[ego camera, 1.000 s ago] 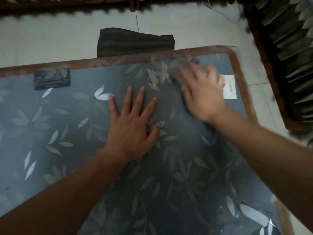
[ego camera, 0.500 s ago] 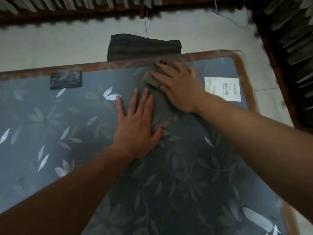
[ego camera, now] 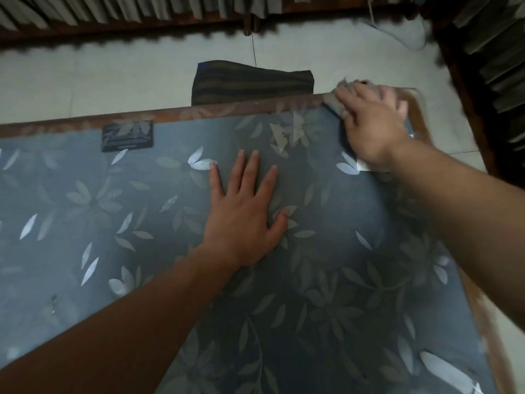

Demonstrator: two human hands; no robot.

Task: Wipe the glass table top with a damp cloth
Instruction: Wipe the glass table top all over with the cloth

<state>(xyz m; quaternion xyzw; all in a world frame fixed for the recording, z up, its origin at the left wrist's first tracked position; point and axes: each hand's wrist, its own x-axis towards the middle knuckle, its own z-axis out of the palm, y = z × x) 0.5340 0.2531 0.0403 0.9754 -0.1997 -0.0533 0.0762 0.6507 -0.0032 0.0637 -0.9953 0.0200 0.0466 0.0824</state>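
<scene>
The glass table top point(ego camera: 85, 223) is grey-blue with a pale leaf pattern and a brown wooden rim. My left hand point(ego camera: 244, 214) lies flat on the glass near the middle, fingers spread, holding nothing. My right hand point(ego camera: 372, 123) presses a grey cloth point(ego camera: 332, 102) against the far right corner, over the rim. Most of the cloth is hidden under the palm; only a crumpled edge shows at the fingertips. This hand is motion-blurred.
A dark label point(ego camera: 127, 136) lies under the glass at the far edge. A white card point(ego camera: 362, 166) peeks out beneath my right wrist. A dark striped mat point(ego camera: 252, 82) lies on the tiled floor beyond the table. Wooden furniture stands at the top and right.
My right hand slid the cloth left toward the far middle, then back right and outward to the far right corner. The left hand stayed planted on the glass.
</scene>
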